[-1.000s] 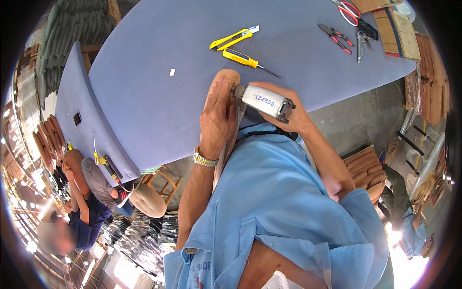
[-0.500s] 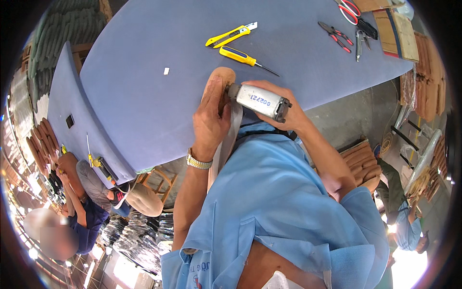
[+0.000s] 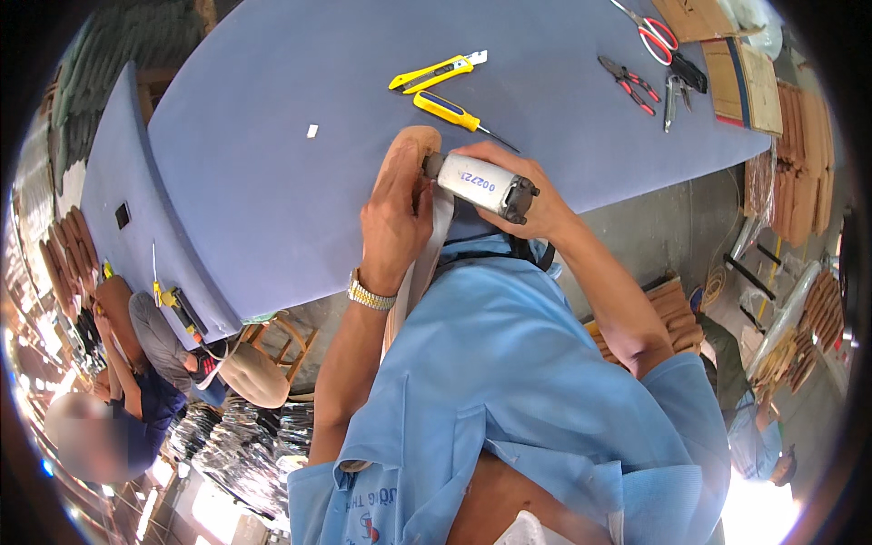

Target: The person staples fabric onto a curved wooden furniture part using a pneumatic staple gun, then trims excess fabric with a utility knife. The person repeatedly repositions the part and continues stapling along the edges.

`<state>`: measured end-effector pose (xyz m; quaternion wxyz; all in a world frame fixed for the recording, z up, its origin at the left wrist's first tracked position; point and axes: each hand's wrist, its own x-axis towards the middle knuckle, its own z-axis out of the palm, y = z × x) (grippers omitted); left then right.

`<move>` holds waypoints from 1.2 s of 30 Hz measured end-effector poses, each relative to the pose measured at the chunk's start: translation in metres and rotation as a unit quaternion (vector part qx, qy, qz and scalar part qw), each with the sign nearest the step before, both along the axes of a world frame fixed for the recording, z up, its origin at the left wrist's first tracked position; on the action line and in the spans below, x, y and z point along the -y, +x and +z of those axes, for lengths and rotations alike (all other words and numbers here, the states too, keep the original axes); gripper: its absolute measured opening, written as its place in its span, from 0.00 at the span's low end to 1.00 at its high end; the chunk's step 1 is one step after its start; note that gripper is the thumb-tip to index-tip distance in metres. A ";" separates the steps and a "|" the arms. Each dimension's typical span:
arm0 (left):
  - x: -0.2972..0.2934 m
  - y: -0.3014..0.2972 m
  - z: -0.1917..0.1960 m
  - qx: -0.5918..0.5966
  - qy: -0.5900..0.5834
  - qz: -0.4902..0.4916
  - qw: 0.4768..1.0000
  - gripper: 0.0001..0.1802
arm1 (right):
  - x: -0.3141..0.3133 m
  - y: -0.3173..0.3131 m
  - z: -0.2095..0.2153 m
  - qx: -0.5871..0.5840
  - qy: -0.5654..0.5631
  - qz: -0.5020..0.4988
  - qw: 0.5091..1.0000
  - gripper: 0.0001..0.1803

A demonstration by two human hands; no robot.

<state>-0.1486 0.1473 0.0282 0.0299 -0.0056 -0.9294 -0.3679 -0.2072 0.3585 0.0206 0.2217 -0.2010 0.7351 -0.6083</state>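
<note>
A head-worn fisheye camera looks steeply down over the blue shirt [image 3: 536,363], with the hands [image 3: 394,220] and worktop [image 3: 263,173] close below. Its wide field bows straight edges toward the sides.

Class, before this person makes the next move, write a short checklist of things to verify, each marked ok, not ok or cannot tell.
1. Silver tool gripped by the right hand: ok.
2. Left hand on the tan pad: ok, fingers along it.
3. Left fingers well away from the tool's nose: not ok, close beside it.
4. Knife blade drawn in: not ok, it sticks out.
5. Screwdriver tip apart from the right hand: cannot tell.
6. Pliers and scissors away from both hands: ok.
</note>
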 end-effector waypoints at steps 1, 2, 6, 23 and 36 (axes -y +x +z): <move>-0.001 0.000 0.003 0.005 -0.006 0.004 1.000 0.39 | -0.001 0.000 -0.004 -0.012 -0.010 0.002 1.000 0.37; -0.002 0.003 0.003 0.014 -0.003 0.005 1.000 0.39 | -0.004 0.003 -0.006 -0.025 -0.018 0.000 1.000 0.38; -0.002 0.010 -0.011 0.006 -0.009 0.019 1.000 0.42 | -0.025 0.011 -0.004 -0.051 -0.024 -0.024 0.998 0.38; 0.026 0.043 0.117 0.031 0.209 -0.065 0.975 0.24 | 0.015 -0.103 -0.100 -0.315 0.245 0.025 0.917 0.38; 0.020 0.350 -0.026 0.253 0.433 0.660 0.560 0.41 | 0.033 -0.190 -0.172 -0.489 0.384 0.173 0.764 0.30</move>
